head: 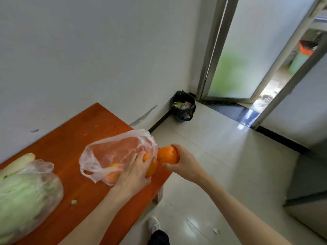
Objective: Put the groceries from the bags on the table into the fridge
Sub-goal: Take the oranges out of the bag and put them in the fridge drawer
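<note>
- Looking through the head view: right hand (pixel 184 163) wrapped around 1 orange (pixel 168 155), held just off the edge of the red table (pixel 74 138).
- Left hand (pixel 135 171) cupped over a 2nd orange (pixel 150 167) at the mouth of the clear bag (pixel 113 152); more oranges visible inside.
- Likely firm, round, fairly light, prone to rolling; best gripped around the widest part.
- Thin bag film probably soft, slippery, easily torn.
- Right fingers (pixel 174 147) curled closed around the fruit; left fingers (pixel 139 156) half bent, pressing on fruit and film.
- Bagged cabbage (pixel 23 197) lying well apart to the left.
</note>
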A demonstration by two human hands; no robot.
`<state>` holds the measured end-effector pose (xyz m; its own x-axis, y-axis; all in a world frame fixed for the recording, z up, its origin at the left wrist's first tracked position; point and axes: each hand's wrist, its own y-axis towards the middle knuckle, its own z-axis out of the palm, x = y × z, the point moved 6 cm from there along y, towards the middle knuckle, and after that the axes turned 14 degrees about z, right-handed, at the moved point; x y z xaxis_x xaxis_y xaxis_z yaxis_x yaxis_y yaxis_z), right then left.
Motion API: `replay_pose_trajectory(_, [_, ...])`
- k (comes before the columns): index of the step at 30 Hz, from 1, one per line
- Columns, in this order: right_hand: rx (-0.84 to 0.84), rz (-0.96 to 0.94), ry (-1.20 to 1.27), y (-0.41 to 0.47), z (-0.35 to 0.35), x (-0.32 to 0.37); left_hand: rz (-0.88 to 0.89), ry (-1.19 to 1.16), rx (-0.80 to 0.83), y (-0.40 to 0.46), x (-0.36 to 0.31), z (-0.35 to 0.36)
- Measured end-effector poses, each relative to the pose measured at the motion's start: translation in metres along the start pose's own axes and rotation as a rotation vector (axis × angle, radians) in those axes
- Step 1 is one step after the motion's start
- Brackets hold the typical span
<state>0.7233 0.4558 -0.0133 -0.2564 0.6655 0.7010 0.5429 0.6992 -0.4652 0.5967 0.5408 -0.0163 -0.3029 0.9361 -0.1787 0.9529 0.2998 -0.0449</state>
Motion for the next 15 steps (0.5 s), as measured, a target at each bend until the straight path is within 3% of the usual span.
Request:
replay_pose_trajectory(8, [-0.345, 0.206, 0.110, -0.144, -0.114, -0.167, 0.250, -0.060, 0.056, 0.017, -0.194, 0.028])
replay_pose_trajectory(15, [-0.603, 0.401, 0.225, -0.268, -0.200, -0.296, 0.591, -0.089, 0.099, 0.040, -0.368, 0.058])
